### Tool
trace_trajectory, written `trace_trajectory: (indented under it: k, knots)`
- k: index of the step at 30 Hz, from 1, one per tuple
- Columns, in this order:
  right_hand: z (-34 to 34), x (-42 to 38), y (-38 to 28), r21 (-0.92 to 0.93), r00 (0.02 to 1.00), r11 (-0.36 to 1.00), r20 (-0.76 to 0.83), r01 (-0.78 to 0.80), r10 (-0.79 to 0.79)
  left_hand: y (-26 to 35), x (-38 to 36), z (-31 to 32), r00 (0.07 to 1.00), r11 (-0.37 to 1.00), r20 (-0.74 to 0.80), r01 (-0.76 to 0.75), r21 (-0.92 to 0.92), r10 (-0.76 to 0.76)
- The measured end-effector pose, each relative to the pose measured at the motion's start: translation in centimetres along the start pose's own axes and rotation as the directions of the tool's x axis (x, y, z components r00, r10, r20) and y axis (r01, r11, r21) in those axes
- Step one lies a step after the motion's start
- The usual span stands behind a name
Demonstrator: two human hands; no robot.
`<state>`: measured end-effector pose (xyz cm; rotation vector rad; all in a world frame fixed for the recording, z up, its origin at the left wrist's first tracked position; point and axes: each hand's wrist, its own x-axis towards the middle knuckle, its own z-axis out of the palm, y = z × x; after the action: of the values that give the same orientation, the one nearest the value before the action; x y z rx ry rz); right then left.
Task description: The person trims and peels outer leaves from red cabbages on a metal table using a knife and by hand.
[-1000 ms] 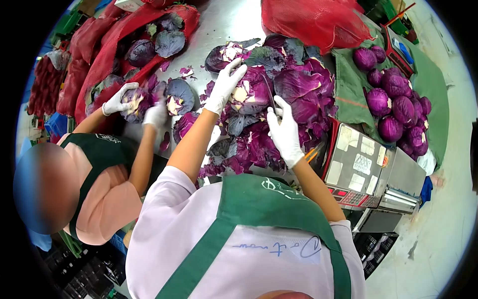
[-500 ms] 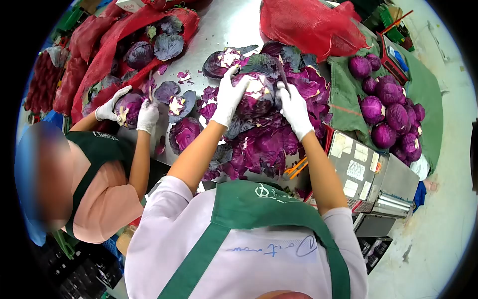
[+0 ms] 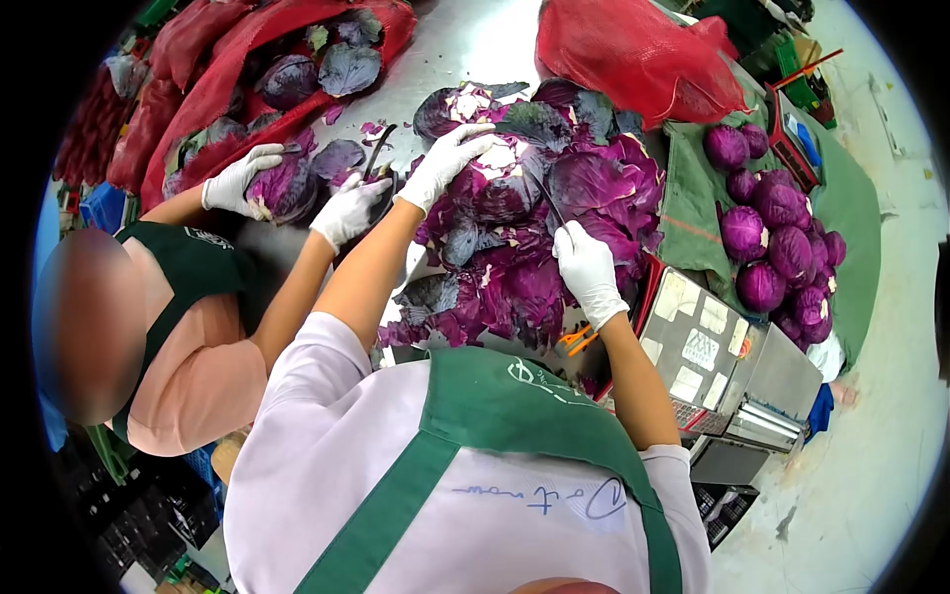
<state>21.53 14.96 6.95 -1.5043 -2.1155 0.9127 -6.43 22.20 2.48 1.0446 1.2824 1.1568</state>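
Purple cabbage (image 3: pixel 497 196) sits upper centre of the frame, your left hand (image 3: pixel 450 166) touching it, fingers extended, your right hand (image 3: pixel 590 273) clenched around a knife (image 3: pixel 547 201) alongside.

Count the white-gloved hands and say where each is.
4: the wearer's left hand on a cabbage, the wearer's right hand holding a knife, the co-worker's left hand on another cabbage, the co-worker's right hand nearby.

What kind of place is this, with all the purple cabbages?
It looks like a workroom for trimming vegetables, maybe for packing them too. Loose purple leaves are heaped on a metal table, smooth trimmed cabbages are piled on green cloth, and a red mesh sack holds leafier ones.
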Motion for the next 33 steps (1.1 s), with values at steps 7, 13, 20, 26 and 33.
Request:
trace_trajectory:
  k: [7, 13, 20, 26, 33]
  knots:
    - [0.3, -0.2, 0.0, -0.079, 1.000, 0.997, 0.001, 0.004, -0.004, 0.2, 0.0, -0.1, 1.000, 1.000, 0.017, 0.000, 0.007, 0.000]
    - [1.7, -6.4, 4.8, -0.289, 0.983, 0.955, 0.142, -0.073, 0.118, -0.9, 0.3, -1.0, 0.999, 0.995, -0.028, 0.027, -0.098, -0.030]
    - [0.3, -0.8, -3.6, 0.026, 0.970, 0.999, -0.242, -0.025, 0.031, -0.2, -4.1, 3.2, 0.920, 0.995, -0.393, -0.033, -0.091, -0.005]
    - [2.8, 4.0, -4.7, -0.204, 0.988, 0.978, -0.154, -0.031, -0.001, -2.7, -4.2, 2.7, 0.915, 0.987, -0.373, -0.160, 0.015, 0.154]
    - [4.0, 5.2, -3.9, -0.206, 0.945, 0.972, -0.325, -0.112, 0.040, -3.5, -4.2, 3.2, 0.873, 0.951, -0.415, -0.147, 0.274, 0.254]
